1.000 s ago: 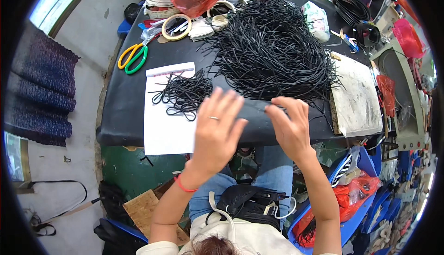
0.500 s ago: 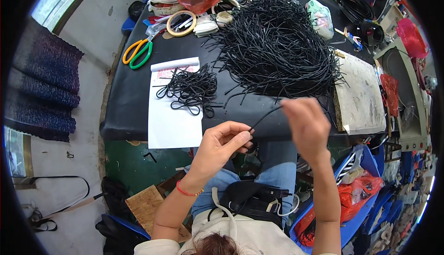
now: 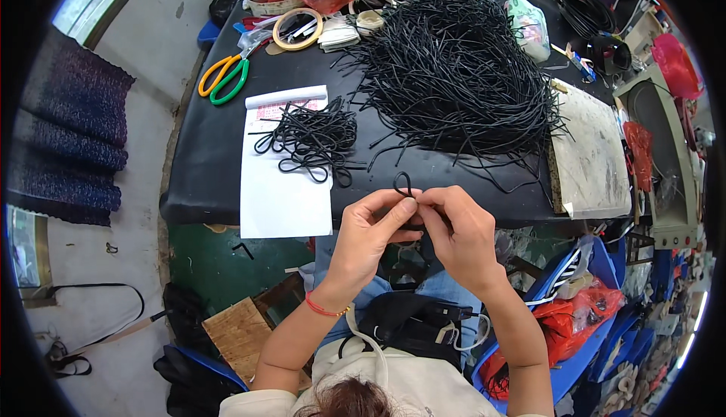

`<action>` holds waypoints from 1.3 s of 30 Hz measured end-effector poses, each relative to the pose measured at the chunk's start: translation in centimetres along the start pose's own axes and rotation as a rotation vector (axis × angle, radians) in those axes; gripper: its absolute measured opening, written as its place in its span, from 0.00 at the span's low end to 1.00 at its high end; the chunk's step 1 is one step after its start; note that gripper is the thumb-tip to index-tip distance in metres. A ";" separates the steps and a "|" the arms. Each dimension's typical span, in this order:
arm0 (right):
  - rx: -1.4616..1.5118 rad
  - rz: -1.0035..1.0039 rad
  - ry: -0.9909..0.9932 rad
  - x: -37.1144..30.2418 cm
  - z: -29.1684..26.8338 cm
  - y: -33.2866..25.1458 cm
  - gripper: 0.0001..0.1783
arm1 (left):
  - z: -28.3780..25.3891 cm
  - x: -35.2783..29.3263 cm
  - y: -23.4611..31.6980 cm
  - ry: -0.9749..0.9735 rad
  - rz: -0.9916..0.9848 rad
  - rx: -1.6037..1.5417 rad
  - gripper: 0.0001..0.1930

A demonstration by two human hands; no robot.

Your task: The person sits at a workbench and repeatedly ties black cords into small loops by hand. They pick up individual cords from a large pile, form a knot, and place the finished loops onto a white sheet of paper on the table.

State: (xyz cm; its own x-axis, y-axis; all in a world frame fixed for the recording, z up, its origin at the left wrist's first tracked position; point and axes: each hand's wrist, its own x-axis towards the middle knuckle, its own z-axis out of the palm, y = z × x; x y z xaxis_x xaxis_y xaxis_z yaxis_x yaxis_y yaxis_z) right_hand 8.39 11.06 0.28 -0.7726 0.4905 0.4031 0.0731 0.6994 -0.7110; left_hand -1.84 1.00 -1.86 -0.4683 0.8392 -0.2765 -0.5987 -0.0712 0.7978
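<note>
My left hand (image 3: 372, 229) and my right hand (image 3: 459, 229) meet over the table's front edge. Between their fingertips they pinch one thin black cord (image 3: 401, 178), bent into a small upright loop; its ends are hidden by my fingers. Left of my hands, a small heap of looped black cords (image 3: 310, 137) lies on a white paper pad (image 3: 286, 209). Beyond my hands spreads a big tangled pile of loose black cords (image 3: 461, 77).
Scissors with orange and green handles (image 3: 227, 77) lie at the table's left, near a tape roll (image 3: 297, 29). A worn pale board (image 3: 590, 152) is at the right. Below it, a blue container (image 3: 563, 375) holds red plastic bags (image 3: 594, 303).
My right hand has come down and left to meet my left hand. The cord, stretched between the hands before, is now bent into a loop.
</note>
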 end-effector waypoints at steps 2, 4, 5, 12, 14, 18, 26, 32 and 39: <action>0.045 0.021 0.039 -0.3 0.1 0.1 0.14 | 0.0 0.0 0.1 -0.007 0.028 -0.069 0.08; 0.018 0.041 0.038 -0.5 -0.3 0.0 0.14 | -0.2 0.2 0.4 -0.015 0.040 -0.294 0.08; -0.032 0.050 0.017 -0.5 -1.0 -0.2 0.13 | -0.7 0.4 1.0 -0.032 -0.013 -0.420 0.08; -0.232 -0.208 0.008 0.0 -1.6 0.1 0.10 | -0.9 0.1 1.1 -0.110 -0.183 -0.053 0.08; -0.203 -0.247 0.005 0.4 -1.4 0.0 0.09 | -0.8 0.1 1.1 -0.129 -0.182 -0.040 0.07; -0.056 -0.109 0.053 -0.4 -0.9 0.2 0.09 | -1.0 0.0 1.0 -0.217 -0.143 0.023 0.10; -0.420 -0.293 -0.225 0.2 -4.2 -1.4 0.12 | -1.2 -0.2 0.4 -0.112 0.446 1.159 0.08; 0.028 0.133 -0.153 0.2 -3.2 0.5 0.06 | -0.5 -1.5 1.3 -0.215 -0.030 0.127 0.16; 0.263 0.328 -0.158 -2.0 -2.1 -1.0 0.10 | -1.0 -0.5 0.1 -0.087 0.042 0.189 0.12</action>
State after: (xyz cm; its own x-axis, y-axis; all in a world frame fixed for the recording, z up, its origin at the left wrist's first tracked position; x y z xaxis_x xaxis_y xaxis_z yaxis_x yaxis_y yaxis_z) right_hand 11.19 10.53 1.41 -0.8237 0.5646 0.0531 0.1835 0.3539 -0.9171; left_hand -2.30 0.08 -2.17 -0.4276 0.8814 -0.2005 -0.4434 -0.0112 0.8962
